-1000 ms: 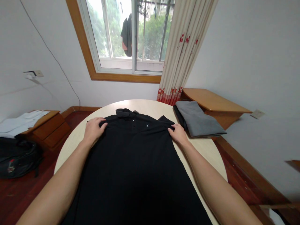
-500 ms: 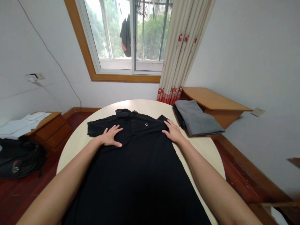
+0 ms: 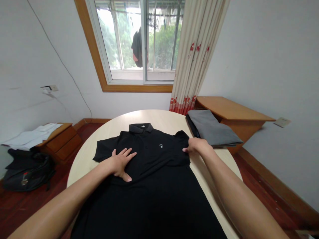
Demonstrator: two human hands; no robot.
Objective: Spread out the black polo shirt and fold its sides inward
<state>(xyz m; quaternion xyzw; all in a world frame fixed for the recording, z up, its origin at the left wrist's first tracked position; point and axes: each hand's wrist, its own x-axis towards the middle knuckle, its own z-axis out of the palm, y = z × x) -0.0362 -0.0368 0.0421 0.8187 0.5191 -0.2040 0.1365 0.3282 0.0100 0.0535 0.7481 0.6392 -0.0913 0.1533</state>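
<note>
A black polo shirt [image 3: 154, 186] lies front up, its collar at the far side and its lower part running out of view toward me. A small white logo marks the chest. My left hand [image 3: 122, 163] rests flat on the chest with fingers spread, holding nothing. At the sleeve on the right, my right hand [image 3: 196, 146] is closed with its thumb pressed to the cloth; the fingertips are hidden under the hand. The sleeve on the left lies stretched out flat.
The shirt is on a round pale table [image 3: 159, 115]. Folded grey and black cloth [image 3: 211, 127] sits on its right side, close to my right hand. A wooden desk [image 3: 234, 108] stands behind. On the floor at left are a drawer cabinet [image 3: 66, 142] and a black bag [image 3: 30, 172].
My right hand has gone from lying open to closing on the sleeve, which has shifted right. The collar now stands more open and flat. My left hand is still spread on the chest, slightly lower.
</note>
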